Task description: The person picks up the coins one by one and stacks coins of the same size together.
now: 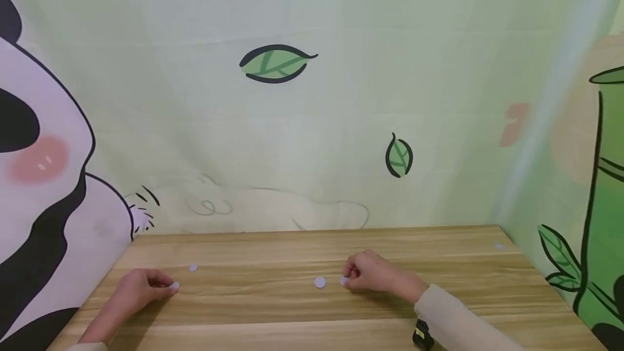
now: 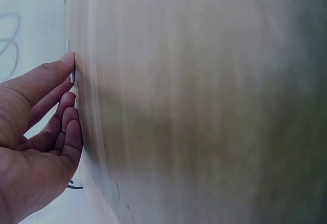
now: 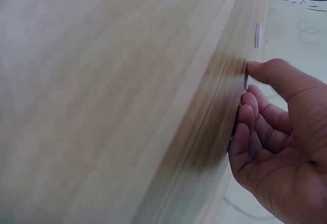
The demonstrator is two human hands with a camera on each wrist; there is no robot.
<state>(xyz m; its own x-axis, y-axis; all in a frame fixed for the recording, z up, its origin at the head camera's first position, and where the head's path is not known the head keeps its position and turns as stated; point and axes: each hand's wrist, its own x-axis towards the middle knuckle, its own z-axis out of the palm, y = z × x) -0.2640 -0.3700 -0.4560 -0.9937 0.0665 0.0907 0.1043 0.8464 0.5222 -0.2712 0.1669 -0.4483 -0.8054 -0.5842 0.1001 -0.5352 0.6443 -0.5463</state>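
Both hands pinching small white discs at the table.
L hand, over table's left part, has thumb + fingers clamped on left disc at its tips; R hand, just right of table's middle, has same grip on right disc, also at the tips. Loose: mid disc near table's middle, back disc farther back on table's left, corner disc by table's far right corner. Hard to see: held discs part-covered by fingers, can't tell if they touch table; black gadget over table's near part is partly behind R sleeve, which is cut off at bottom. Wrist cams show palms + bent fingers, held discs edge-on as slivers; only head cam gets round faces + corner disc.
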